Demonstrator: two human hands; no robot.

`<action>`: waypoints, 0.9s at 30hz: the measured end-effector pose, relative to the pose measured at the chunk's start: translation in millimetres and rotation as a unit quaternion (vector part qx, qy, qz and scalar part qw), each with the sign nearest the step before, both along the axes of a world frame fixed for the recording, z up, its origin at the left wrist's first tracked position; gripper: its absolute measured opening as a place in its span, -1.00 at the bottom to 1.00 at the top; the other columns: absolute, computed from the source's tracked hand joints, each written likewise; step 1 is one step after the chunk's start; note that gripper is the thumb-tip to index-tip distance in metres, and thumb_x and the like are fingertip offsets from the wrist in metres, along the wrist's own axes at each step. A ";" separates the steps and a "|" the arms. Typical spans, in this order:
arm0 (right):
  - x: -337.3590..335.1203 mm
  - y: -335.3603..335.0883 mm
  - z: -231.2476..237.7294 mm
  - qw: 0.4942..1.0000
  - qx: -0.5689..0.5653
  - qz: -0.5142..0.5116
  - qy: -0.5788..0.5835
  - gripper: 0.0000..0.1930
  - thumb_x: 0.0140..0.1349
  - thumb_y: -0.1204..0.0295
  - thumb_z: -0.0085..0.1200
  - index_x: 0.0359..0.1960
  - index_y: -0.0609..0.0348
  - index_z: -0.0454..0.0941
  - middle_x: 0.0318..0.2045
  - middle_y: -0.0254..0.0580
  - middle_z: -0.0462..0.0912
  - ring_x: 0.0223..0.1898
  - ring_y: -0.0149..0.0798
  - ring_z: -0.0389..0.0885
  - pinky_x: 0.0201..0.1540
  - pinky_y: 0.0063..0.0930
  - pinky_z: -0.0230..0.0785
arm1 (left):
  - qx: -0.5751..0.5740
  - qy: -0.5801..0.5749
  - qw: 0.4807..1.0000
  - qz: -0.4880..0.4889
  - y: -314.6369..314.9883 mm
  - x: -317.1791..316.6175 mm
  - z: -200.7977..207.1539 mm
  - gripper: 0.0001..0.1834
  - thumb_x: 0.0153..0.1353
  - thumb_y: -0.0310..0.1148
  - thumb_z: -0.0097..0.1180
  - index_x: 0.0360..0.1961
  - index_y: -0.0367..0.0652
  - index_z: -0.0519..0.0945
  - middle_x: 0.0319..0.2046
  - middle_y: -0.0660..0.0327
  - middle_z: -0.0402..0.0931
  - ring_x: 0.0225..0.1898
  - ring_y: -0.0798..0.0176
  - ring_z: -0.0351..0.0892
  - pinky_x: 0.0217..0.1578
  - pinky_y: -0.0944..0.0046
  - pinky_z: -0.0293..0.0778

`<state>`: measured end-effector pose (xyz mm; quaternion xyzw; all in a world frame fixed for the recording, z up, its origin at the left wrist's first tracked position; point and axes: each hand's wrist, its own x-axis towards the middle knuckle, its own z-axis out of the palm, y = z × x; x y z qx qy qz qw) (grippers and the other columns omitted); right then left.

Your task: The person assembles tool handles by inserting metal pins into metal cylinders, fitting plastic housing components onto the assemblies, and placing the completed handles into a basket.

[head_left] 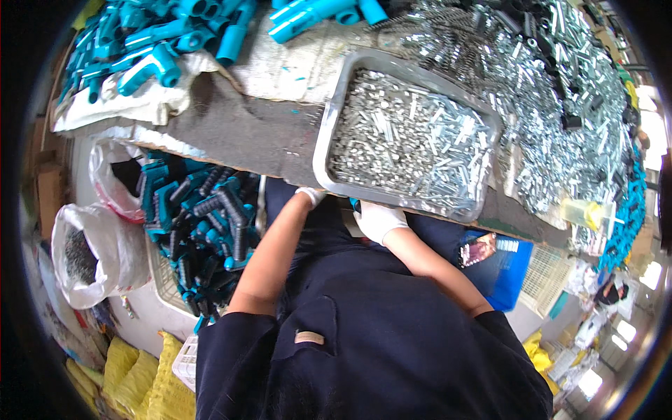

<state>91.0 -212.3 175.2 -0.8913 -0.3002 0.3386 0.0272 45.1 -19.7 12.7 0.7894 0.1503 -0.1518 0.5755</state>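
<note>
My left hand (312, 197), in a white glove, reaches to the front edge of the workbench. Its fingers are hidden beneath that edge, so what they do does not show. Close by on the right, my gloved right hand (381, 222) is curled at the same edge, below the metal tray (320, 164). A small bit of a teal-and-black plastic part (355, 205) peeks out at its thumb side; the rest is covered by the hand and the bench. Small silvery metal pins and sleeves (392, 133) fill the tray.
Teal plastic housings (157, 66) lie on sacking at the back left. Loose springs (448, 49) and metal pieces (567, 147) are heaped at the right. Left of my legs stands a basket of teal-and-black handles (203, 224), beside white sacks (87, 255). A blue bin (514, 276) is at my right.
</note>
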 end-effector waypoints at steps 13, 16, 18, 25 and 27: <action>3.4 -54.0 -22.0 0.991 0.114 -0.071 -0.005 -0.46 0.37 0.06 -0.10 0.28 0.09 0.38 0.29 0.12 0.37 0.34 0.12 0.27 0.38 -0.01 0.08 | 0.177 -0.350 0.898 -0.200 -122.5 4.3 97.2 -0.49 -0.05 0.05 0.20 -0.15 -0.06 0.70 -0.16 -0.04 0.64 -0.04 -0.11 0.59 0.03 0.07 0.47; -6.2 -27.9 -9.7 0.968 0.218 -0.110 -0.050 -0.47 0.30 0.01 -0.03 0.13 0.13 0.53 0.10 0.11 0.56 0.15 0.21 0.46 0.29 0.07 0.18 | 0.172 -0.329 0.906 -0.203 -113.2 4.2 97.4 -0.49 -0.05 0.05 0.20 -0.17 -0.07 0.70 -0.18 -0.04 0.64 -0.05 -0.12 0.60 0.02 0.06 0.47; -2.0 -23.3 -13.2 0.979 0.189 -0.081 0.013 -0.44 0.31 -0.03 -0.07 0.13 0.15 0.52 0.11 0.19 0.53 0.16 0.25 0.45 0.28 0.04 0.18 | 0.163 -0.313 0.911 -0.212 -110.0 7.4 98.4 -0.50 -0.06 0.05 0.20 -0.19 -0.07 0.70 -0.20 -0.04 0.64 -0.07 -0.12 0.60 0.01 0.05 0.48; 10.3 -20.6 -36.5 0.980 0.124 -0.112 0.107 -0.36 0.38 -0.08 -0.28 0.33 0.07 0.30 0.34 0.17 0.26 0.37 0.20 0.19 0.43 -0.01 -0.06 | 0.167 -0.306 0.899 -0.264 -107.3 32.1 124.9 -0.52 -0.09 0.05 0.21 -0.25 -0.07 0.69 -0.25 -0.04 0.63 -0.12 -0.13 0.61 -0.03 0.03 0.49; 14.8 -24.1 -7.5 0.994 0.060 0.086 0.042 -0.31 0.37 -0.08 -0.27 0.45 -0.03 0.09 0.45 0.02 0.09 0.47 0.03 0.01 0.48 -0.06 -0.22 | 0.172 -0.284 0.905 -0.266 -105.3 26.7 121.7 -0.53 -0.09 0.05 0.21 -0.26 -0.08 0.69 -0.27 -0.04 0.63 -0.13 -0.14 0.61 -0.04 0.02 0.49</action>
